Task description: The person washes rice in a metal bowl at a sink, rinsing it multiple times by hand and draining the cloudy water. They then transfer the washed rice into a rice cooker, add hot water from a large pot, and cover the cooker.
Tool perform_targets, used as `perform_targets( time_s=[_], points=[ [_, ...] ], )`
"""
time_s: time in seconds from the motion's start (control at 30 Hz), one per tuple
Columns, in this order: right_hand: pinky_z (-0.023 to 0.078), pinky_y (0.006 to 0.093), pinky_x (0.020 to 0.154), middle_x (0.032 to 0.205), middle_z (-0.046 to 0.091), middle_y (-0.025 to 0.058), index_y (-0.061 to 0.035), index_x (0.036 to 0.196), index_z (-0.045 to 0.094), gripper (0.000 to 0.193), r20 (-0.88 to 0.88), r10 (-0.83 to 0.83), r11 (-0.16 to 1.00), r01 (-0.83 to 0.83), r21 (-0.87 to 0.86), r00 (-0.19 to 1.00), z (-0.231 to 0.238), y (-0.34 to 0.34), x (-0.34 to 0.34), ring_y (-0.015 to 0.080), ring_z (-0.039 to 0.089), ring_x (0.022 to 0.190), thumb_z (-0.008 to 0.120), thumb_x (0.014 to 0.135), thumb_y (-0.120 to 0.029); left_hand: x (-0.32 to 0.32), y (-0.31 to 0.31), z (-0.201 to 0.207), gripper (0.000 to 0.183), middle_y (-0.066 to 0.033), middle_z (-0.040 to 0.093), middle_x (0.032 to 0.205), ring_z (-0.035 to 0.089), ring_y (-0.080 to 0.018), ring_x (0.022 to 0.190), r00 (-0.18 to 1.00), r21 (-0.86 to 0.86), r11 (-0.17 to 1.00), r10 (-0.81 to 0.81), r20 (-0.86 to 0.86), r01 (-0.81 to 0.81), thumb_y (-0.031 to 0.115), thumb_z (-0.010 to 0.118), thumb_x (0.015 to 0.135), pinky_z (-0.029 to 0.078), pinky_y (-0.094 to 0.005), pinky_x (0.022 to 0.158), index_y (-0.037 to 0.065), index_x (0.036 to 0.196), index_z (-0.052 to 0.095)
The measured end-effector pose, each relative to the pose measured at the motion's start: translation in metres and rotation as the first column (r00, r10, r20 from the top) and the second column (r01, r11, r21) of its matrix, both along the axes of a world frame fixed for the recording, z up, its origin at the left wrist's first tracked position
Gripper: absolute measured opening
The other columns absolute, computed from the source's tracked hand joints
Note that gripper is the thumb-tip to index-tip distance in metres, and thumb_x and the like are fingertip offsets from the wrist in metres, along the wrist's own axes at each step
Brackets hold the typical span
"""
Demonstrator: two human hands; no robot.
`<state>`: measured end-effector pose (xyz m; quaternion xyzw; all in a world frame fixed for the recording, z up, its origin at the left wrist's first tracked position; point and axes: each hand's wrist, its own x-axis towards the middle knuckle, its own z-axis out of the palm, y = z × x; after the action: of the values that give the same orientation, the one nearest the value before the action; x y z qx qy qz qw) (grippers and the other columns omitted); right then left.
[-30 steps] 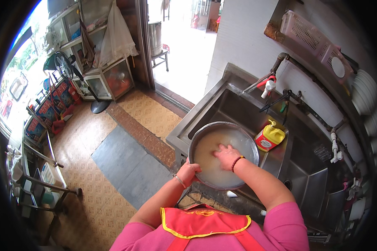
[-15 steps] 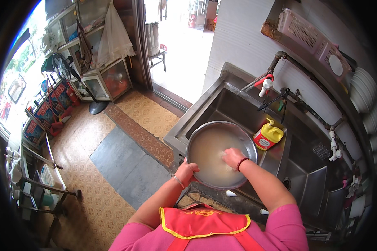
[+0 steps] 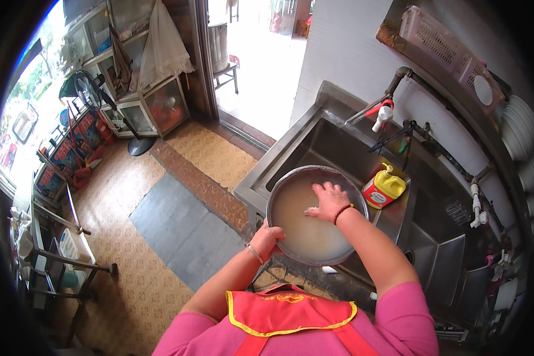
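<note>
A wide metal basin (image 3: 271,204) rests at the front edge of the sink, holding cloudy, pale brown water (image 3: 296,228). My left hand (image 3: 266,240) is closed round the basin's near-left rim. Over the water, inside the basin, my right hand (image 3: 330,203) has its fingers spread, with small pale bits stuck to them. A paler patch shows in the water, but what lies at the bottom is too cloudy to make out. Just right of the basin stands a yellow jug with a red label (image 3: 384,187).
The steel double sink (image 3: 332,133) has a tap (image 3: 383,115) at its back. Above hang pink plastic baskets (image 3: 436,44) and a stack of white plates (image 3: 516,130). A grey mat (image 3: 184,228) lies on the floor at left. A standing fan (image 3: 89,89) and a cart (image 3: 71,255) are farther left.
My right hand has risen from the water and moved slightly away from me, its fingers now spread. My left hand keeps its hold on the rim.
</note>
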<state>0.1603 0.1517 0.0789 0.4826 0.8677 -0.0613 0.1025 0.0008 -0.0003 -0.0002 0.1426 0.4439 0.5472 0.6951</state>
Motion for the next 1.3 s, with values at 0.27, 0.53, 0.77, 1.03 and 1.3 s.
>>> perform_targets(
  time_s=[0.27,0.53,0.77,1.03,1.3],
  points=[
    [0.042,0.0476,0.104,0.137,0.043,0.0207,-0.0166,0.139,0.046,0.077,0.088,-0.024,0.977,0.042,-0.208,0.996,-0.017,-0.011,0.02,0.0404,0.045,0.126,0.074,0.072,-0.044,0.001,0.003,0.003,0.059,-0.014,0.056,0.104,0.064,-0.0325,0.083,1.0,0.029,1.0,0.008,-0.002,-0.008,0.001,0.052,0.073,0.059,-0.0518,0.059,0.009,0.13,0.038],
    [0.047,0.0435,0.097,0.115,0.06,0.0293,-0.0019,0.124,0.052,0.052,-0.12,-0.08,0.946,0.038,-0.322,0.99,-0.04,-0.029,0.025,0.0419,0.058,0.111,0.066,0.078,-0.021,0.0,0.004,0.003,0.058,-0.0134,0.056,0.104,0.064,-0.0311,0.085,0.999,-0.025,1.0,0.01,0.042,-0.009,0.0,0.051,0.073,0.059,-0.052,0.063,0.009,0.129,0.039],
    [0.049,0.0435,0.089,0.107,0.065,0.0254,-0.0001,0.107,0.064,0.031,-0.325,-0.377,0.847,0.181,-0.5,0.867,-0.051,-0.029,-0.005,0.0403,0.063,0.101,0.059,0.079,-0.012,0.006,0.002,0.014,0.028,-0.0107,0.065,0.087,0.066,-0.0256,0.07,0.996,-0.04,0.995,0.089,0.004,-0.088,0.003,0.052,0.075,0.056,-0.0412,0.059,0.0,0.102,0.059],
    [0.05,0.0452,0.09,0.111,0.062,0.0214,-0.0062,0.113,0.061,0.035,-0.558,-0.012,0.988,-0.077,-0.136,0.83,-0.025,-0.033,-0.033,0.0394,0.06,0.102,0.065,0.083,-0.022,0.005,-0.001,0.016,0.024,-0.0083,0.063,0.079,0.063,-0.0229,0.063,0.997,-0.03,0.997,0.077,0.014,-0.077,0.003,0.053,0.074,0.053,-0.0372,0.054,0.001,0.097,0.06],
    [0.034,0.0592,0.104,0.152,0.032,0.0099,-0.0226,0.142,0.044,0.075,0.179,0.25,0.962,-0.223,-0.156,0.952,-0.007,-0.044,-0.044,0.0357,0.031,0.138,0.075,0.076,-0.04,0.005,-0.001,0.011,0.02,-0.0071,0.062,0.077,0.061,-0.0216,0.06,0.992,-0.048,0.991,0.125,-0.027,-0.126,0.003,0.054,0.074,0.052,-0.0358,0.051,0.003,0.094,0.059]
  ],
)
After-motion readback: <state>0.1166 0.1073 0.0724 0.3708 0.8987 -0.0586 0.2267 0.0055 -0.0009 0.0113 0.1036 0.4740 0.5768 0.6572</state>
